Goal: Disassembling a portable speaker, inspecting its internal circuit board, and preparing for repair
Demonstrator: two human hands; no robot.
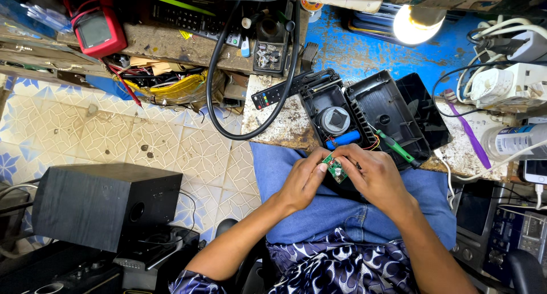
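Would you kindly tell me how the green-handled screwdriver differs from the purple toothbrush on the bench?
The green-handled screwdriver lies across the opened black casing; the purple toothbrush lies on the bare worktop. The screwdriver looks shorter and sits nearer the right hand than the toothbrush. Both are slim, slanted and untouched.

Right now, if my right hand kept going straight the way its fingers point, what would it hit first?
The right hand points toward the small green circuit board it already pinches; just beyond that sits the left hand, though depth is hard to judge.
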